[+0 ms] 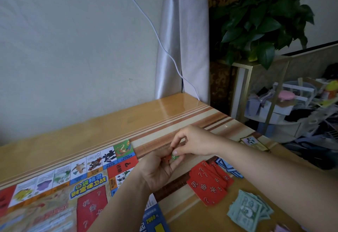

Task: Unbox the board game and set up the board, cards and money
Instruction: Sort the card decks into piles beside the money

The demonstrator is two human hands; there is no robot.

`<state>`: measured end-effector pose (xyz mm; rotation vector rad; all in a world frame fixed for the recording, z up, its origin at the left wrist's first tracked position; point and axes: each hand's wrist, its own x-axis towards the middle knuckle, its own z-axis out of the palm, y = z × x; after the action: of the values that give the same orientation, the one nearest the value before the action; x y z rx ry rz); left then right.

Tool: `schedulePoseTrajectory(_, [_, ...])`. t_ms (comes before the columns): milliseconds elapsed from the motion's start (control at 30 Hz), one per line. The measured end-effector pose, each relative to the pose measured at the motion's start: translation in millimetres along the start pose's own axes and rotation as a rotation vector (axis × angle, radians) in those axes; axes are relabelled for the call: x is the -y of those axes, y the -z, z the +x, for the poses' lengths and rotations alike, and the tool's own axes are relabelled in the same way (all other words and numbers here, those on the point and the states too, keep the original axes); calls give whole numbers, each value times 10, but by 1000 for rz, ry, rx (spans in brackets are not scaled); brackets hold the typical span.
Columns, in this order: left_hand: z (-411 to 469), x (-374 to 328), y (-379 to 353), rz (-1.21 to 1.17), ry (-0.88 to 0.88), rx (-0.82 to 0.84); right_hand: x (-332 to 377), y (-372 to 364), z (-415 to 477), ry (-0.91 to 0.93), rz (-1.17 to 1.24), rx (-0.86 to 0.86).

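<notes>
Head view, left hand [157,171] curled round one red piece [167,158], right hand [193,143] pinching one green piece [175,157], one board [54,186]

Glossy wooden table [175,107]; paper board [54,186]

We look from head height, forward and down across the surface [164,107], close over its near right part; the wide lens also takes in the wall [73,48] far left and a plant [265,21] far right.
</notes>
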<state>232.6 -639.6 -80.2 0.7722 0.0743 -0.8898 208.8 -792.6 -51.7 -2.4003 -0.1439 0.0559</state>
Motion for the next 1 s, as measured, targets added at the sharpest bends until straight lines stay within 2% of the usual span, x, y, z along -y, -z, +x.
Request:
schedulePoseTrajectory(400, [-36,-26,57,-15,-49,-65,95,-78,20,-29,-60,23])
schedulePoseTrajectory(533, [-79,-39,55,-23,-62,-94,93,-81,46,-101,17,12])
schedulePoseTrajectory(667, [-68,-105,159,-51,-88,-180,-38,6,112,-203,129,-71])
schedulePoseTrajectory(833, [-117,-158,204,-77,-88,-221,-161,-161,134,-245,-21,-3])
schedulePoseTrajectory(933, [-178,-172,201,-103,-74,-204,-175,-183,141,-203,-159,-128])
schedulePoseTrajectory(1000, [-180,-162,206,-109,-62,-173,-72,-132,104,-102,-75,-215])
